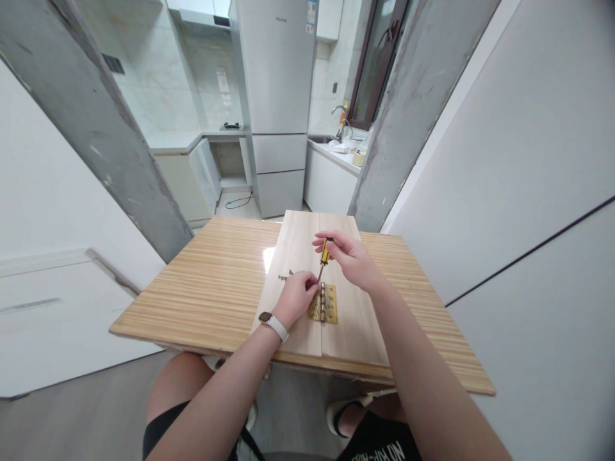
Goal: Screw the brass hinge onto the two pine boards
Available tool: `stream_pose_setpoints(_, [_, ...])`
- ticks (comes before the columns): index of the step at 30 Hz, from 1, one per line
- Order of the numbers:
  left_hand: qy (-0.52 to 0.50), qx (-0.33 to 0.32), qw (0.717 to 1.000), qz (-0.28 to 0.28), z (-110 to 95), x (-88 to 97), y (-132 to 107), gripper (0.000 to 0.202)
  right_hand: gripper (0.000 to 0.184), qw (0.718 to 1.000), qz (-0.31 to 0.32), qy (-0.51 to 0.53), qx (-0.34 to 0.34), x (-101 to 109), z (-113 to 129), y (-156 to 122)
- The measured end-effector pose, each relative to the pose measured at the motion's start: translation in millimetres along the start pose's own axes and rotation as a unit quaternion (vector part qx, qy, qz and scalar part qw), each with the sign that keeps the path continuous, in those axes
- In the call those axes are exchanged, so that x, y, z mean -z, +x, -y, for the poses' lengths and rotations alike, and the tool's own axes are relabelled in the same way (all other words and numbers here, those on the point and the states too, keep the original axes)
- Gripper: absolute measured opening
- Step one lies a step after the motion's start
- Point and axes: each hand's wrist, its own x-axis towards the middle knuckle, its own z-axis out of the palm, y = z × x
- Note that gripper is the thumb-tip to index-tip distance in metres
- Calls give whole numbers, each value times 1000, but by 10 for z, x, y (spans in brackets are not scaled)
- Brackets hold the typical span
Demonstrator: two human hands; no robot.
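Two pale wooden boards (353, 320) lie side by side on a striped wooden table (211, 288). A brass hinge (328, 305) sits across their seam. My right hand (350, 257) is closed on the yellow and black handle of a screwdriver (324, 254), which stands nearly upright with its tip at the left leaf of the hinge. My left hand (298, 298), with a watch on the wrist, is pinched closed around the tip of the screwdriver at the hinge; what it pinches is hidden. A few dark screws (284, 276) lie on the left board.
Grey concrete pillars (96, 128) stand at both sides behind the table. Beyond is a kitchen with a tall fridge (278, 102), counters and a sink tap (340, 118). A white wall (519, 192) runs along the right. My knees are under the table's near edge.
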Motion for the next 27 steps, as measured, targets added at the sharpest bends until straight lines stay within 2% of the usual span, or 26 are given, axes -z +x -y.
stream_pose_setpoints(3, [5,-4,1000,1,2,2,1,8,34,999,25,-28,0,-4,5,-28])
stream_pose_setpoints(6, [9,-8,1000,1,3,6,4,9,30,999,18,-46,9,-44,6,-43])
stream_pose_setpoints(9, [13,-11,1000,-1,-5,12,6,9,23,997,-25,-73,19,-96,-10,-37])
stream_pose_setpoints(14, [9,-5,1000,3,-4,7,5,8,22,985,-138,-103,27,-167,-97,-16])
stream_pose_setpoints(17, [8,-11,1000,-2,29,-12,4,7,28,986,-159,-40,32,-211,-137,-21])
stream_pose_setpoints(21, [7,-9,1000,-5,71,-39,4,7,32,989,-113,87,27,-257,-150,-55])
stream_pose_setpoints(24, [10,-11,1000,-4,74,-44,3,7,29,989,-99,105,21,-267,-170,-84])
stream_pose_setpoints(27, [9,-12,1000,0,65,-39,3,8,36,983,-99,151,15,-262,-200,-93])
